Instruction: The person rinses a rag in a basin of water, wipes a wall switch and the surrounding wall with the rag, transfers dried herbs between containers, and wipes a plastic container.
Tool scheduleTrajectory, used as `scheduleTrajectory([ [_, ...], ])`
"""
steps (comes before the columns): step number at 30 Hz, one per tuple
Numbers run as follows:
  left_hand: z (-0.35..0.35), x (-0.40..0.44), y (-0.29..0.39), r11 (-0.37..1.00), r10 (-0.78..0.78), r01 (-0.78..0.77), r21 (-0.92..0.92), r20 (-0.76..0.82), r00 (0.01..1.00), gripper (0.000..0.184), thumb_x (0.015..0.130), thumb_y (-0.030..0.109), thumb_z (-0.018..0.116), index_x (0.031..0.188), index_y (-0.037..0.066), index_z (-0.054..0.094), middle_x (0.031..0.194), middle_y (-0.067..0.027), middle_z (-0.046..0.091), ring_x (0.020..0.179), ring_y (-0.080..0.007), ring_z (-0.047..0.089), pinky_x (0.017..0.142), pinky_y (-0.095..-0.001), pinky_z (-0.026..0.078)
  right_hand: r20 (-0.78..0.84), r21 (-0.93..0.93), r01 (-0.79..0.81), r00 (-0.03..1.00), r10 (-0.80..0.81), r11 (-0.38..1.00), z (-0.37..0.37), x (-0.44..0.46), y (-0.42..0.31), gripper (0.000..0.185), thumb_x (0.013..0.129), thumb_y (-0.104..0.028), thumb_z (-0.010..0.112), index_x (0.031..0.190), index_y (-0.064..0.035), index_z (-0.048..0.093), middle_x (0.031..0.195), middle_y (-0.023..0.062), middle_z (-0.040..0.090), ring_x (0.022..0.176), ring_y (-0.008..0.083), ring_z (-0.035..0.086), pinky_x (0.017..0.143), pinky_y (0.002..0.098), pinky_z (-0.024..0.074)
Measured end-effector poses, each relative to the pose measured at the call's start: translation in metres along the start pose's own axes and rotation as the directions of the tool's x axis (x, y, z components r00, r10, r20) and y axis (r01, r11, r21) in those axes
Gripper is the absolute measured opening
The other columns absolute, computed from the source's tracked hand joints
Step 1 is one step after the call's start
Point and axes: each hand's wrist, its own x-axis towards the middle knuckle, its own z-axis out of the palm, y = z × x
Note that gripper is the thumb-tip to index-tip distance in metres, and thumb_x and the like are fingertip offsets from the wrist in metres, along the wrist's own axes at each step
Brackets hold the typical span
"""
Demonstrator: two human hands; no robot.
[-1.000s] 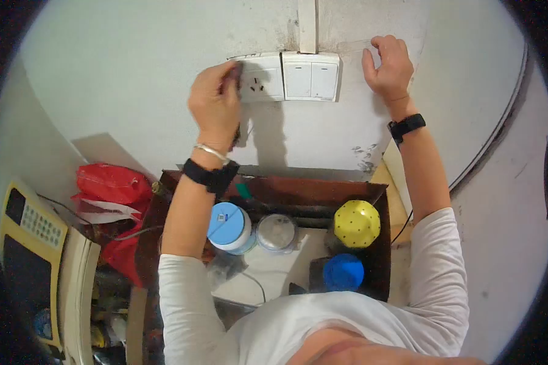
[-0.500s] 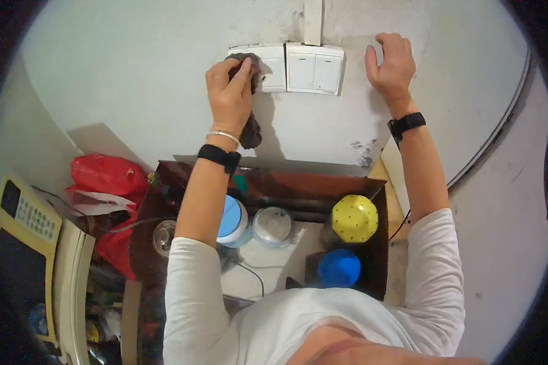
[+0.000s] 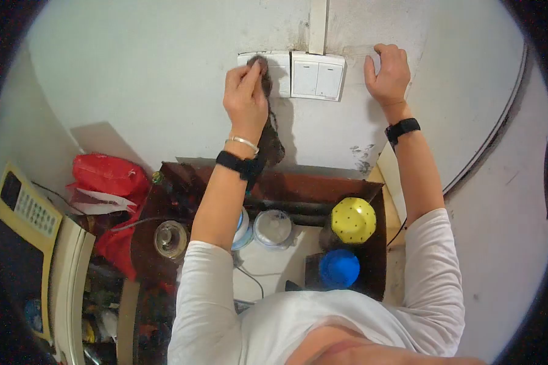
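Observation:
In the head view, my left hand (image 3: pixel 243 102) pinches a dark, crumpled cloth (image 3: pixel 274 143) at the left wall plate (image 3: pixel 281 76). The cloth covers part of that plate, and its lower end dangles beside my wrist. Just right of it is a white double light switch (image 3: pixel 317 78), with a narrow gap between the two. My right hand (image 3: pixel 388 76) rests at the wall to the right of the switch, its thumb apart from the loosely bent fingers and nothing in it.
Below the wall plates stands a dark brown box-like shelf (image 3: pixel 323 182) holding a yellow dotted lid (image 3: pixel 353 220), a blue lid (image 3: pixel 340 268), a clear-topped jar (image 3: pixel 273 228) and a glass jar (image 3: pixel 170 239). At left are a red bag (image 3: pixel 109 176) and a microwave (image 3: pixel 24 243).
My left hand has slid right across the left plate with the cloth, which now hangs longer below it. The right hand stays at about the same spot by the wall.

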Motion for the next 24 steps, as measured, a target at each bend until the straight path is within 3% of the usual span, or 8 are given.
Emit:
scheduleTrajectory([
  [4,0.019,-0.017,0.002,0.99,0.117,-0.122,0.066,0.084,0.99,0.02,0.065,-0.007,0.06,0.082,0.003,0.063,0.078,-0.0108,0.057,0.074,-0.0276,0.056,0.063,-0.0349,0.047,-0.003,0.014,0.003,1.0,-0.003,1.0,0.003,0.001,0.002,0.022,0.069,-0.015,0.061,0.087,-0.0054,0.056,0.08,0.0099,0.054,0.076,0.028,0.051,0.065,0.0374,0.043],
  [8,-0.002,-0.057,-0.006,0.999,0.041,-0.039,-0.014,0.258,0.965,0.019,0.067,-0.007,0.06,0.083,0.004,0.061,0.079,-0.0107,0.057,0.07,-0.0272,0.056,0.059,-0.0337,0.048,-0.038,0.025,0.05,0.998,-0.049,0.998,0.0,-0.001,0.001,0.021,0.069,-0.014,0.061,0.086,-0.0054,0.055,0.079,0.0096,0.054,0.075,0.0279,0.05,0.063,0.0368,0.0426],
  [9,-0.006,-0.055,-0.004,0.999,0.041,-0.039,-0.013,0.253,0.967,0.019,0.067,-0.007,0.06,0.083,0.004,0.061,0.079,-0.0107,0.057,0.07,-0.0272,0.056,0.059,-0.0337,0.048,-0.014,0.008,0.033,0.999,-0.033,0.999,-0.001,0.001,0.0,0.021,0.069,-0.014,0.061,0.086,-0.0053,0.055,0.08,0.0096,0.054,0.075,0.0278,0.05,0.063,0.0366,0.0427],
  [11,-0.01,-0.044,-0.005,0.987,-0.13,0.141,-0.075,0.131,0.983,0.018,0.068,-0.008,0.061,0.082,0.004,0.06,0.081,-0.0111,0.058,0.073,-0.0275,0.058,0.062,-0.0324,0.048,-0.004,-0.006,0.032,0.999,-0.032,0.999,-0.001,0.003,0.0,0.021,0.069,-0.014,0.061,0.087,-0.0052,0.055,0.08,0.0096,0.053,0.075,0.0279,0.05,0.063,0.0368,0.0427],
  [15,0.002,-0.017,-0.001,0.988,-0.123,0.135,-0.076,0.146,0.982,0.012,0.068,-0.004,0.065,0.077,0.003,0.059,0.078,-0.0107,0.057,0.07,-0.0266,0.057,0.06,-0.0312,0.047,0.014,-0.01,0.0,1.0,0.0,1.0,-0.003,0.002,-0.004,0.023,0.069,-0.014,0.061,0.089,-0.0048,0.055,0.082,0.0098,0.053,0.076,0.0284,0.05,0.064,0.0375,0.0428],
  [17,0.004,-0.011,-0.011,1.0,-0.028,0.029,-0.005,0.131,0.991,0.012,0.067,-0.003,0.066,0.074,0.003,0.058,0.076,-0.0108,0.057,0.069,-0.0268,0.057,0.06,-0.0322,0.047,0.021,-0.005,0.009,1.0,-0.009,1.0,-0.002,0.001,-0.003,0.023,0.069,-0.014,0.061,0.089,-0.0048,0.055,0.082,0.0099,0.053,0.076,0.0286,0.05,0.064,0.0376,0.0429],
  [20,0.008,-0.007,-0.008,0.993,-0.121,0.121,0.018,-0.006,0.993,0.012,0.066,-0.001,0.067,0.071,0.003,0.057,0.073,-0.0109,0.055,0.068,-0.0276,0.055,0.058,-0.0347,0.045,0.018,0.007,0.02,1.0,-0.021,1.0,-0.002,0.0,0.003,0.024,0.069,-0.015,0.062,0.09,-0.005,0.055,0.081,0.0099,0.053,0.076,0.0289,0.05,0.065,0.0378,0.0432],
  [24,0.009,-0.023,-0.004,0.977,-0.198,0.197,0.087,0.005,0.98,0.01,0.067,-0.003,0.064,0.072,0.002,0.056,0.073,-0.0103,0.054,0.067,-0.0281,0.054,0.056,-0.034,0.045,0.027,0.024,0.021,0.999,-0.021,1.0,-0.004,0.001,0.001,0.024,0.069,-0.015,0.062,0.09,-0.0054,0.055,0.081,0.01,0.053,0.077,0.0291,0.051,0.065,0.0377,0.0433],
])
